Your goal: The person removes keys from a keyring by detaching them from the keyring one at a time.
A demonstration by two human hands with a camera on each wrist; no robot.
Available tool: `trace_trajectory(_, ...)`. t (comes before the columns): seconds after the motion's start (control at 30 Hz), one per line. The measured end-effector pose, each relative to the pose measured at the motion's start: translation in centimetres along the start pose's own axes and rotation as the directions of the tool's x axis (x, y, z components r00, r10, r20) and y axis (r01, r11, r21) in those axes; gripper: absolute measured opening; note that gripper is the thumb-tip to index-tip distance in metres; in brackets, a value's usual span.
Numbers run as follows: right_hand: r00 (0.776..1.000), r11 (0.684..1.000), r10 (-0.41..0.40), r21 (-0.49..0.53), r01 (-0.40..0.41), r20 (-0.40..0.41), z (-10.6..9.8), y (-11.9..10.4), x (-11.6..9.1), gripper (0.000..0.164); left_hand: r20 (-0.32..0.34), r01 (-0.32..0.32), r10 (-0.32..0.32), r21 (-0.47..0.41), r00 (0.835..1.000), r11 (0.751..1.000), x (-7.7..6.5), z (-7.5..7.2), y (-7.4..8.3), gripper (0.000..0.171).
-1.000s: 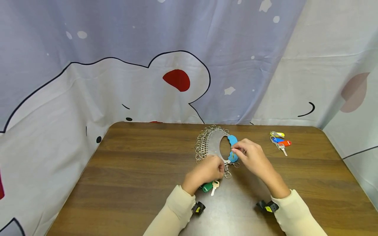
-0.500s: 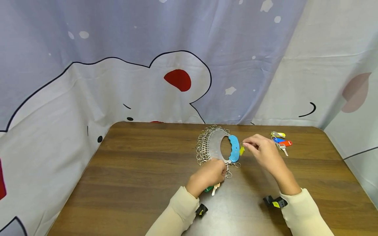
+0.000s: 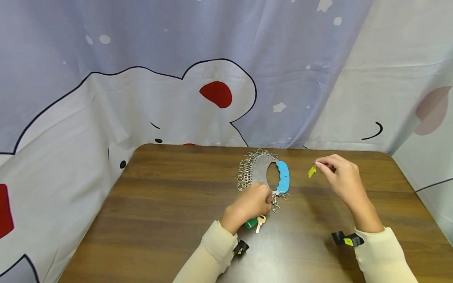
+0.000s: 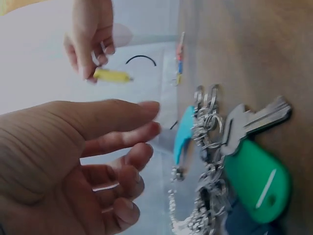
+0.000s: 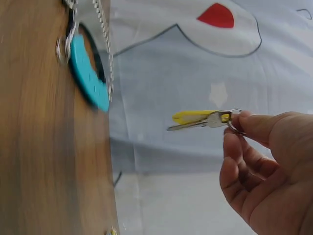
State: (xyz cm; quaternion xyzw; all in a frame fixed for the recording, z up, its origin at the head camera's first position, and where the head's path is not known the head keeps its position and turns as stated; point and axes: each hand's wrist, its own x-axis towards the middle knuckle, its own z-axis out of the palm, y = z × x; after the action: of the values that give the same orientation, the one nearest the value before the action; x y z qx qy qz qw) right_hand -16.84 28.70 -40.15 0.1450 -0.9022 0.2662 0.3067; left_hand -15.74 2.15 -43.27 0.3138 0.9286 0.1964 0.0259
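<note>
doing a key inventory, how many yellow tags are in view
2: one yellow tag hangs from the right hand; another yellow tag, small in the left wrist view, lies by the red tag and blue tag. Others may be hidden.

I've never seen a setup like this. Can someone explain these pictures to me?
No robot here: these are a person's left hand and right hand over a wooden table. The wide picture comes from a head-worn camera; the close ones come from wrist cameras. The right hand pinches a metal ring in the air, carrying a key and a yellow tag. The left hand, loosely curled, holds nothing. On the table lie a ring-edged metal holder with a blue handle and, near the left hand, a green tag with another key.
</note>
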Motion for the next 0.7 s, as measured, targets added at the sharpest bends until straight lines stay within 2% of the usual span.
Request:
trace_trajectory(0.1, 1.0, 1.0, 0.007, -0.021, -0.008, -0.03, -1.2, 1.1, 0.1, 0.005, -0.044, -0.022, 0.023, 0.026, 0.999, 0.999, -0.1, -0.8, -0.1, 0.014)
trace_trajectory(0.37, 0.998, 0.992, -0.039, -0.121, 0.033, -0.046, -4.4, 4.7, 0.4, 0.005, -0.111, -0.005, 0.011, 0.059, 0.994, 0.998, -0.9, -3.3, -1.0, 0.041)
trace_trajectory(0.53, 0.996, 0.981, -0.087, -0.18, 0.079, -0.038, -5.6, 7.5, 0.0, 0.01, -0.122, -0.038, 0.048, 0.084, 0.991, 0.996, -1.5, -4.4, -2.6, 0.054)
trace_trajectory(0.7, 0.991, 0.965, -0.133, -0.227, 0.131, 0.005, -6.3, 9.9, -0.6, 0.011, -0.104, -0.079, 0.095, 0.15, 0.99, 0.985, -2.4, -5.0, -4.4, 0.054)
